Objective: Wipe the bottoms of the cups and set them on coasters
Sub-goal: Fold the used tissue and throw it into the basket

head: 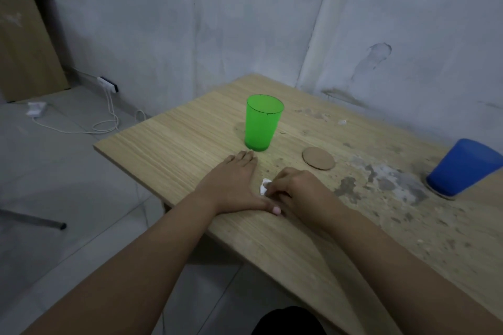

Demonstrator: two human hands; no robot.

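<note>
A green cup [262,124] stands upright on the wooden table [168,149], directly on the wood. A round brown coaster [318,158] lies bare just right of it. At the right edge a blue cup [462,168] stands on a second coaster [446,196], of which only a thin rim shows. My left hand [234,185] lies flat on the table, its fingertips just short of the green cup's base. Beside it my right hand [294,190] has its fingers curled over a small white wad of tissue [263,185] on the table.
The tabletop's right half is stained grey and flaky. A white scrap [341,122] lies near the wall. The table's left edge drops to a tiled floor with a power strip [108,84], a white cable [109,122] and a cardboard box [27,43].
</note>
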